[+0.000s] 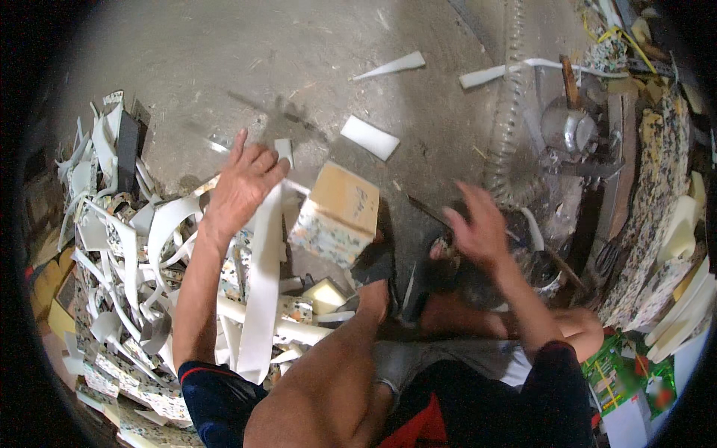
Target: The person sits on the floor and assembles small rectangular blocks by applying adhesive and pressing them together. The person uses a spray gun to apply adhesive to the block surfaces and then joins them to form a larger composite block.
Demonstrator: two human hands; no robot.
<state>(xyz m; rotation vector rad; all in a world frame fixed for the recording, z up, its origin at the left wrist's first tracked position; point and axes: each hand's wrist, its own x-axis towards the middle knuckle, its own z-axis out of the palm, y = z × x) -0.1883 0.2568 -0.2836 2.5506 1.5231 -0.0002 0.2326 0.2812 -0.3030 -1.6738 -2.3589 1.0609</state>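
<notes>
Between my hands is a foam block (345,200) with a tan top bearing handwritten marks and a speckled multicoloured side. My left hand (246,179) is left of it, one finger stretched out and the others loosely bent. By its fingertips is the upper end of a long white foam strip (261,299); I see no clear grip on it. Near this hand is a small blurred pale thing (218,142). My right hand (479,230), slightly blurred, has its fingers apart and nothing visible in them. A dark narrow blade (427,209) lies next to its thumb.
Heaped white and speckled foam scraps (119,246) fill the left side. White offcuts (370,137) lie on the concrete floor (224,52). To the right are a clear coiled hose (508,112), a metal machine part (571,131) and stacked speckled foam slabs (650,201). My bare leg (321,381) is below the block.
</notes>
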